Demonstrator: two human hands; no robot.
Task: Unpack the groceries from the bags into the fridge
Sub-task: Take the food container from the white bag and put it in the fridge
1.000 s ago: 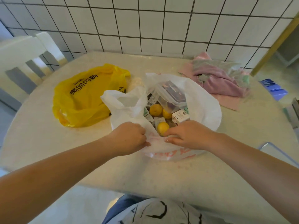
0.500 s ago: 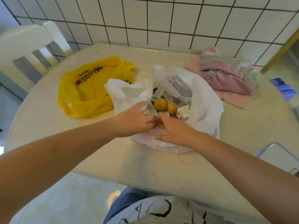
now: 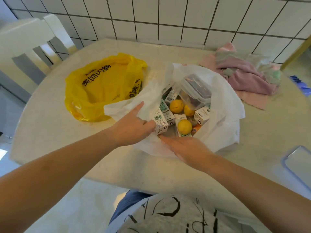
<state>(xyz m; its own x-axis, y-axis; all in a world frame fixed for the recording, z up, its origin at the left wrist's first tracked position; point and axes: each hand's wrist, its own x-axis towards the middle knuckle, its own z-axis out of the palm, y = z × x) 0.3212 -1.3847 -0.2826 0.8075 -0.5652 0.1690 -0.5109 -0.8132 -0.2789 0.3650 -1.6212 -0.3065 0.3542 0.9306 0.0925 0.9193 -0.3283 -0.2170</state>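
Note:
An open white plastic bag (image 3: pixel 223 105) sits mid-table. Inside it are several small white-and-green cartons (image 3: pixel 160 120), three yellow citrus fruits (image 3: pixel 184 126) and a clear lidded container (image 3: pixel 193 89). My left hand (image 3: pixel 133 126) lies on the bag's left flap. Its index finger is straight along the plastic and its other fingers touch the side of the nearest carton. My right hand (image 3: pixel 186 147) rests flat on the bag's near rim, fingers straight and pointing left. A yellow plastic bag (image 3: pixel 104 88) with black print lies to the left, its contents hidden.
The round pale table (image 3: pixel 50 125) stands against a white tiled wall. A heap of pink cloths (image 3: pixel 244 76) lies at the back right. A clear blue-rimmed lid (image 3: pixel 297 163) sits at the right edge. A white chair (image 3: pixel 21 41) stands at the left.
Both hands have let go of the bunched near rim. The bag mouth now lies wider open. My left hand has reached in to a carton and my right hand has flattened.

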